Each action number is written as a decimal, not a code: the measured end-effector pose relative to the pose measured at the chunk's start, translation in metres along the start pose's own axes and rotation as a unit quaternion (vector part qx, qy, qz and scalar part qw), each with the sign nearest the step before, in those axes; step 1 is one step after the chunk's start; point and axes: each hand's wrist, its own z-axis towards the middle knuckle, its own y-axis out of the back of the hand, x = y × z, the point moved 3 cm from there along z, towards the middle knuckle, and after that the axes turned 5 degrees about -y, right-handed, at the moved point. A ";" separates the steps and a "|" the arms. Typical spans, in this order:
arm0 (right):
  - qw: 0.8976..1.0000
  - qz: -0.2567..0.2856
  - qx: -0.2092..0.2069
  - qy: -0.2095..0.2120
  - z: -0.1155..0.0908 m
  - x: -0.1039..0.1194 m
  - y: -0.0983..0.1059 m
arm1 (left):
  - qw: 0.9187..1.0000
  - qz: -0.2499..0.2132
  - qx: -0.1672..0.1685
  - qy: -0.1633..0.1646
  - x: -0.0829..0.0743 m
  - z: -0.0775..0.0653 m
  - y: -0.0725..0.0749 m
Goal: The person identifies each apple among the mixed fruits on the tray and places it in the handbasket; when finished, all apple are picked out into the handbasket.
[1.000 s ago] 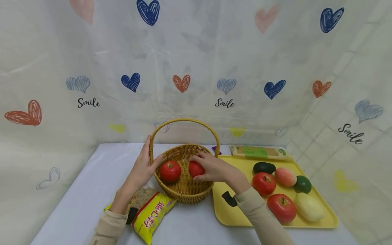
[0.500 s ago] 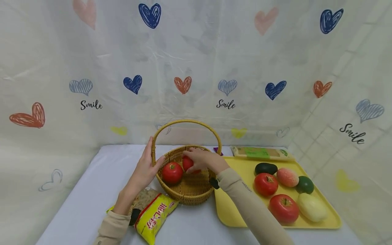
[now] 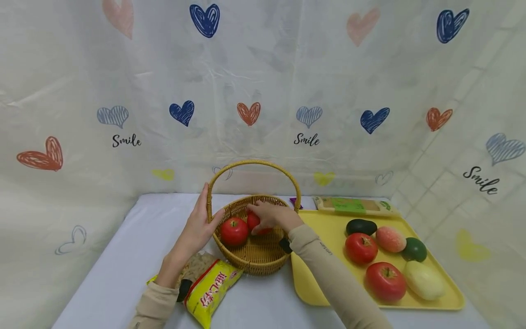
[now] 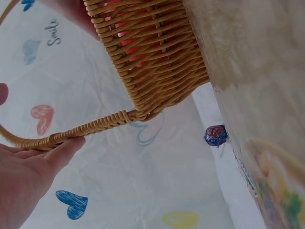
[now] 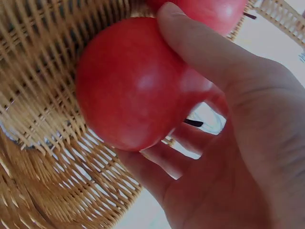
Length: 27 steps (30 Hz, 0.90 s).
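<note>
A wicker basket [image 3: 263,267] with a tall arched handle [image 3: 256,161] stands in the middle of the table. Inside it, to the left, lies a red apple [image 3: 234,231]. My right hand [image 3: 273,215] reaches into the basket and holds a second red apple [image 5: 131,83] between thumb and fingers, right beside the first. Part of that apple is hidden by the hand in the head view. At the basket's left side, my left hand [image 3: 200,228] rests its straight fingers [image 4: 66,151] against the handle's base, thumb pointing over the rim.
A yellow tray [image 3: 312,292] at right carries apples [image 3: 385,281], a peach [image 3: 391,239], a pale yellow fruit [image 3: 424,279] and dark green items [image 3: 361,226]. A long package [image 3: 353,205] lies behind it. A yellow pasta bag [image 3: 213,292] lies before the basket, under my left forearm.
My right hand has moved left and deeper into the basket with its apple, up against the other apple. The left hand has stayed at the handle.
</note>
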 end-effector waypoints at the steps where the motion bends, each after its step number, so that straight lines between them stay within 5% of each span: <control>1: 1.000 0.003 0.000 0.000 0.000 0.000 -0.001 | 1.000 0.000 0.000 0.001 0.000 0.000 0.000; 27: 1.000 -0.013 0.001 -0.019 -0.017 0.003 -0.003 | 1.000 -0.016 0.004 0.010 -0.001 0.000 -0.003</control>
